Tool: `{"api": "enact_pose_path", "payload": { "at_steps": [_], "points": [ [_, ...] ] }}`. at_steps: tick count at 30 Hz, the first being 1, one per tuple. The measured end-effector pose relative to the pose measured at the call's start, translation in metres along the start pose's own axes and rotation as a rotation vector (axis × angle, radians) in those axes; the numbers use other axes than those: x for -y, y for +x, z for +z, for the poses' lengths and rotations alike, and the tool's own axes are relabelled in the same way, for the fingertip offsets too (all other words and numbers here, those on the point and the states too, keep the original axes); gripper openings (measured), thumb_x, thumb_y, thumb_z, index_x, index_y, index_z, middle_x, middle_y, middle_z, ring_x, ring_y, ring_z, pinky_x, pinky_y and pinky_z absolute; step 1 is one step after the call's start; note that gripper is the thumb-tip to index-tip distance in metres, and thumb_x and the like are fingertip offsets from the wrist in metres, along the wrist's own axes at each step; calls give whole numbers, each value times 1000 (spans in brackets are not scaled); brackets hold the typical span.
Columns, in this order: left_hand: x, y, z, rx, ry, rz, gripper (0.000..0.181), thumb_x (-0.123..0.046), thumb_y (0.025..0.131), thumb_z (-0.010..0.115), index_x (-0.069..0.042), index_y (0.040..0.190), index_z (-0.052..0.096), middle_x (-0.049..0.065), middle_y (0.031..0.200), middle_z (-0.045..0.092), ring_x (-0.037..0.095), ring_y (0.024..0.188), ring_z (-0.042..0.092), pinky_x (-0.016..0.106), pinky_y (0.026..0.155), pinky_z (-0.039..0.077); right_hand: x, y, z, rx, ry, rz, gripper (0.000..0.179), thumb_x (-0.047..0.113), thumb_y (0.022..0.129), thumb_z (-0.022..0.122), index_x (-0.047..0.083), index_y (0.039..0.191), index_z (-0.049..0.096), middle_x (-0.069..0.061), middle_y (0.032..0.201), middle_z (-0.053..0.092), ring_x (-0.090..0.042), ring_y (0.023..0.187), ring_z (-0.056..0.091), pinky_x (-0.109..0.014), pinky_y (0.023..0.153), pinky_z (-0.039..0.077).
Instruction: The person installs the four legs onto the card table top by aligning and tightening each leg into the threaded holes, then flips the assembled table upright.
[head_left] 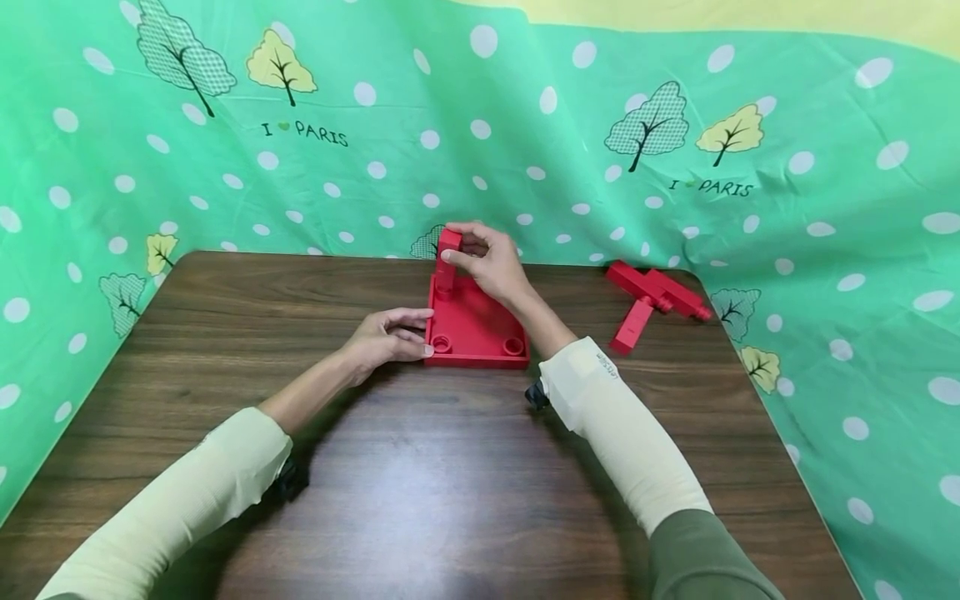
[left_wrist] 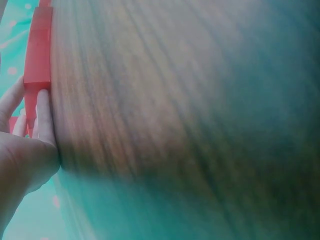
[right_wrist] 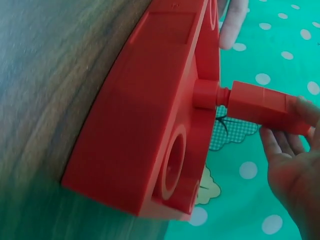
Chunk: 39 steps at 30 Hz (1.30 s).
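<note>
Beyond both hands, the green cloth point(head_left: 480, 83) reads "I PARIS" twice, a small heart between the words; lettering on the sleeve point(head_left: 592, 387) behind the right hand point(head_left: 491, 265) is too small to read. That hand pinches an upright red block point(head_left: 445, 279), its neck at a socket point(right_wrist: 205, 95) below the fingers. The left hand point(head_left: 378, 340), fingers extended, touches the red tray point(head_left: 480, 325) just right of it. Three similar blocks point(head_left: 633, 325) lie farther right.

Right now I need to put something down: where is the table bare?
Widest bare patch: the tabletop between the pale sleeves, before the red tray. Another: left of the left hand, up to the green cloth. Smaller: between the right hand and loose red blocks. Crowded: the tray's left side, with both hands and the held block.
</note>
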<state>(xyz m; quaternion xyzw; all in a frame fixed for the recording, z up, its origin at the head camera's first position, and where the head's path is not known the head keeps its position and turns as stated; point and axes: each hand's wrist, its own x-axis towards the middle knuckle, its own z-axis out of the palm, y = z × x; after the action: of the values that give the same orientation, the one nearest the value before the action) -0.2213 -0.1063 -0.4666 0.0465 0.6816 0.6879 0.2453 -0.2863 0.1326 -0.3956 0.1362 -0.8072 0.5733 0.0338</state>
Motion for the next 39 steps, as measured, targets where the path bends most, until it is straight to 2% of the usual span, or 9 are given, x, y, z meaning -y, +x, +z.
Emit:
{"api": "enact_pose_path", "payload": {
  "at_steps": [6, 10, 14, 17, 20, 24, 27, 34, 39],
  "points": [
    [2, 0, -1, 3, 4, 6, 77, 11, 93, 83, -7, 163, 60, 24, 157, 61, 9, 104, 77, 25, 89, 69, 2, -2, -6, 65, -27, -10, 48, 19, 108, 76, 16, 155, 71, -10, 149, 75, -26, 131, 75, -40, 111, 65],
    [2, -1, 0, -1, -1, 7, 76, 11, 92, 83, -7, 163, 60, 22, 156, 63, 9, 104, 78, 25, 89, 70, 4, -1, -6, 103, -61, -17, 52, 23, 105, 79, 17, 156, 70, -8, 144, 77, -25, 125, 75, -40, 104, 66],
    [1, -2, 0, -5, 2, 9, 76, 11, 92, 83, -6, 163, 60, 19, 150, 66, 9, 103, 78, 25, 88, 70, 6, 0, -4, 138, -134, -41, 57, 30, 103, 82, 19, 158, 68, -6, 140, 75, -23, 128, 71, -43, 106, 63],
    [1, -2, 0, -6, -5, 3, 76, 11, 92, 83, -7, 162, 61, 17, 148, 67, 9, 102, 78, 25, 88, 70, 7, 1, -2, 132, -184, -60, 54, 34, 103, 83, 19, 153, 72, -4, 138, 71, -26, 133, 67, -45, 110, 61],
    [0, 0, 0, -5, -10, -2, 76, 11, 92, 83, -8, 163, 61, 18, 150, 65, 9, 102, 78, 25, 88, 70, 9, 1, 0, 95, -184, -57, 47, 36, 101, 85, 16, 142, 72, -4, 139, 70, -28, 137, 67, -46, 115, 62],
    [0, 1, 0, -2, -12, -2, 77, 11, 93, 83, -7, 164, 59, 23, 156, 62, 9, 103, 78, 25, 90, 70, 11, 3, 2, 54, -145, -44, 43, 34, 100, 88, 15, 131, 66, -4, 136, 74, -27, 129, 74, -45, 114, 63],
    [0, 1, 0, 0, -8, -4, 77, 12, 93, 82, -7, 164, 59, 24, 159, 61, 8, 103, 78, 24, 89, 69, 11, 3, 2, 58, -168, -80, 46, 32, 100, 89, 13, 137, 68, -5, 134, 76, -26, 122, 75, -45, 111, 62],
    [0, 1, 0, -3, -7, -8, 76, 12, 93, 82, -7, 163, 60, 23, 158, 62, 8, 103, 78, 24, 89, 69, 9, 4, 1, 83, -276, -124, 51, 36, 103, 86, 13, 147, 75, -6, 136, 74, -26, 122, 70, -44, 105, 64],
    [0, 0, 0, -1, -11, -8, 77, 13, 93, 82, -7, 163, 59, 24, 157, 62, 8, 102, 78, 24, 88, 69, 8, 2, -4, 138, -292, -141, 51, 33, 110, 76, 12, 155, 69, -8, 146, 72, -25, 131, 66, -45, 110, 64]
  ]
}}
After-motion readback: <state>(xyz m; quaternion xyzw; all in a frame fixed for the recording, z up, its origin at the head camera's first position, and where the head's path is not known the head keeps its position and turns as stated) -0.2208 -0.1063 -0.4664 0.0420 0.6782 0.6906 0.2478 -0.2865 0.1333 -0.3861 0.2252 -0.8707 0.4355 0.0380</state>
